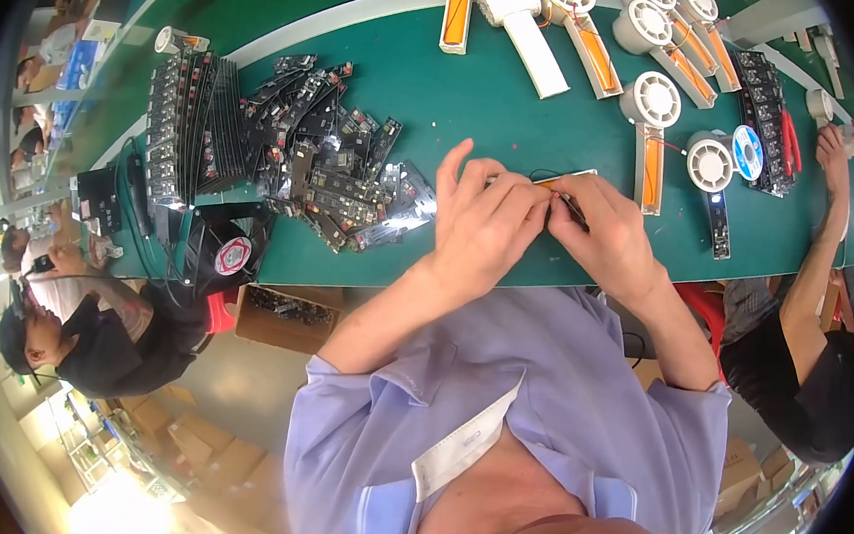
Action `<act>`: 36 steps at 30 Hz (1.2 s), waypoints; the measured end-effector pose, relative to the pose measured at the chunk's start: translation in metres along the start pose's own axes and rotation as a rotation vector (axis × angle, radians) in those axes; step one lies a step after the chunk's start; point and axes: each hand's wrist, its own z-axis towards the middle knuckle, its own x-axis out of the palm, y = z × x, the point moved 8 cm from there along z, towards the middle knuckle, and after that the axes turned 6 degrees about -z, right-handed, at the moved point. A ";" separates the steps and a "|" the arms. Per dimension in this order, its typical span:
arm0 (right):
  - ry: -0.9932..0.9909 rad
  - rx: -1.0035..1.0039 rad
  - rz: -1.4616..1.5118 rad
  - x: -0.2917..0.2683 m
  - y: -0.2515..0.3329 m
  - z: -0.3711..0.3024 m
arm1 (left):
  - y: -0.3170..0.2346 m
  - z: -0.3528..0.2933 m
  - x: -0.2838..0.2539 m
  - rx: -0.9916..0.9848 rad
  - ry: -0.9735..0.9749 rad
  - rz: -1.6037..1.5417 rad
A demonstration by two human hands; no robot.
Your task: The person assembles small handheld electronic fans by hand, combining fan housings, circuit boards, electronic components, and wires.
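Observation:
My left hand (pixel 489 218) and my right hand (pixel 607 227) meet over the near edge of the table, fingers closed in a pinch. Between them is a small white-edged part (pixel 576 177) with a bit of orange, which looks like a handheld-fan handle; my fingers cover most of it. A thin dark strip shows under my right fingertips, too hidden to name. Left of my hands lies a loose heap of black circuit boards (pixel 330 159). To their right, a white fan (pixel 651 102) rests with its handle open, an orange battery inside.
More white fans (pixel 589 51) lie along the back of the green table (pixel 440 97). Stacked boards (pixel 192 128) and a black cooling fan (pixel 231 252) are at left. At right are a solder spool (pixel 747 152) and red pliers (pixel 790 143). Other people sit on both sides.

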 end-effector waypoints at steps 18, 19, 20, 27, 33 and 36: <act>0.129 0.327 0.365 -0.005 -0.016 -0.009 | -0.007 -0.024 0.005 0.217 -0.057 0.152; 0.127 0.328 0.365 -0.003 -0.018 -0.011 | -0.008 -0.024 0.004 0.218 -0.056 0.151; 0.105 0.347 0.401 -0.001 -0.022 -0.013 | -0.013 -0.023 0.002 0.242 -0.037 0.172; 0.101 0.383 0.425 -0.003 -0.026 -0.014 | -0.018 -0.024 0.008 0.277 -0.008 0.236; 0.036 0.301 0.262 -0.006 -0.019 -0.014 | -0.015 -0.023 0.007 0.279 0.008 0.208; -0.033 0.295 0.243 -0.003 -0.025 -0.020 | -0.007 -0.018 0.002 0.164 0.017 0.024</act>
